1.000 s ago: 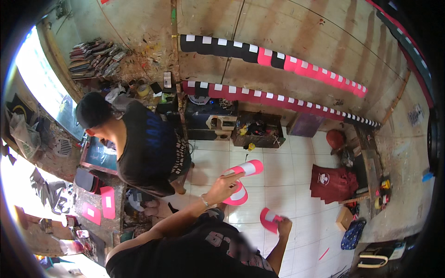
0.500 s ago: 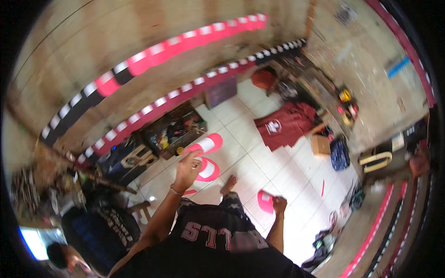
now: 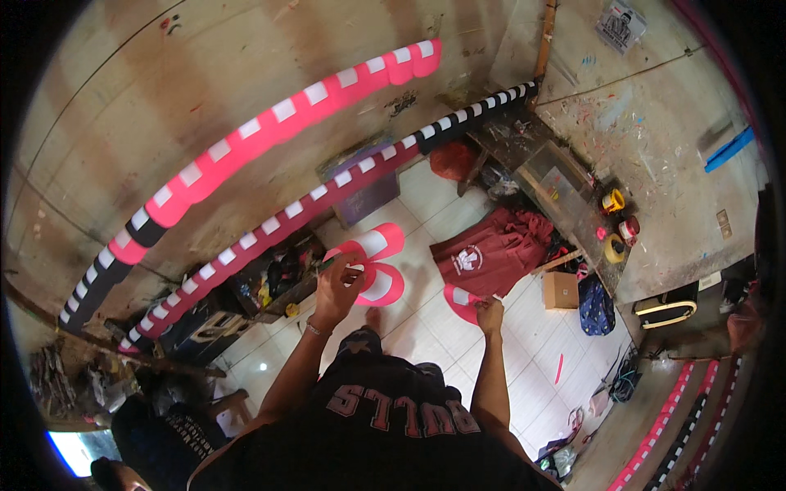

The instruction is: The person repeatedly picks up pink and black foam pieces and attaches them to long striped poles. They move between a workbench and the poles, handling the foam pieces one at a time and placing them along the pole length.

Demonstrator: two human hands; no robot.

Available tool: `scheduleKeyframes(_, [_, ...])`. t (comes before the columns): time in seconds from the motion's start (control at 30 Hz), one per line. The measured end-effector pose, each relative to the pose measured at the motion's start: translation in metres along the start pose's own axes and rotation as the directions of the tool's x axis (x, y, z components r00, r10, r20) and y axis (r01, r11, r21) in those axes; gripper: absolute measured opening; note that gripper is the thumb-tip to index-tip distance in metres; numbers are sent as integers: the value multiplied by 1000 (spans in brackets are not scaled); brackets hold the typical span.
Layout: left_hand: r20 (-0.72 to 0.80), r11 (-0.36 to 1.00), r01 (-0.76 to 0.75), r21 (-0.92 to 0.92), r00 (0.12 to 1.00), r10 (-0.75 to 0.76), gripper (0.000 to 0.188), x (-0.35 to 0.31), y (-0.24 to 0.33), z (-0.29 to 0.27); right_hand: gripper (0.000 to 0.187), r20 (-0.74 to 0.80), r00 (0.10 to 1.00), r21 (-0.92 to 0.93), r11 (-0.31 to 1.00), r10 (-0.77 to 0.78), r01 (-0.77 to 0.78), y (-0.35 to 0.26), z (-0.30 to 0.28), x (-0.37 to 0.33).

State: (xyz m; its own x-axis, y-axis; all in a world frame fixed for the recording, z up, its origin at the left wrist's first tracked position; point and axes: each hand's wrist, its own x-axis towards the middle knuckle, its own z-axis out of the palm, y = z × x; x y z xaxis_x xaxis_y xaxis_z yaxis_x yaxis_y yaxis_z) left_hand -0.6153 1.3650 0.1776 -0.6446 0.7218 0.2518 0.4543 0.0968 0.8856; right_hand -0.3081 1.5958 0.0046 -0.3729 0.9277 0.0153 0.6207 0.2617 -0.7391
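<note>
Pink-and-white strip (image 3: 375, 260), curled into loops, sits up in front of the person's chest over the white tiled floor (image 3: 524, 344). One loop points up-right, a second rounder loop hangs just under it. Left hand (image 3: 336, 282) is raised and pinching the strip where the loops meet; the fingers cover the join, so how the two loops connect can't be made out. A thin dark-green thing pokes out left of that hand; too small to tell what it is.

Right hand (image 3: 490, 313) is lower and out to the right, closed on a smaller pink piece (image 3: 460, 301) with a white patch. Part of that piece is behind the fingers, so its full shape is unclear.

Just past the right hand, a red cloth (image 3: 491, 252) with a white mark lies crumpled on the tiles, with a small cardboard box (image 3: 561, 288) beside it. Workbench (image 3: 573, 204) at right carries tape rolls and small tins, blurry. Two long pink-white-black striped poles (image 3: 286, 123) run diagonally along the wall, ends bent by the lens. Open crate (image 3: 274, 278) of dark clutter sits below them, contents unreadable. Another person (image 3: 155, 425) at lower left is cut off by the frame edge.
</note>
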Motion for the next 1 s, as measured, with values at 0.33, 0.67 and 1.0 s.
scheduleKeyframes(0.33, [0, 995, 78, -58, 997, -78, 32, 183, -38, 81, 13, 55, 989, 239, 963, -138, 121, -31, 12, 242])
scheduleKeyframes(0.67, [-206, 974, 225, -38, 952, -228, 30, 292, -44, 109, 16, -26, 884, 299, 840, -466, 452, -272, -67, 540])
scheduleKeyframes(1.0, [-538, 931, 357, -76, 771, -340, 31, 339, -23, 166, 35, 337, 699, 835, 543, -631, 89, -361, 8, 749])
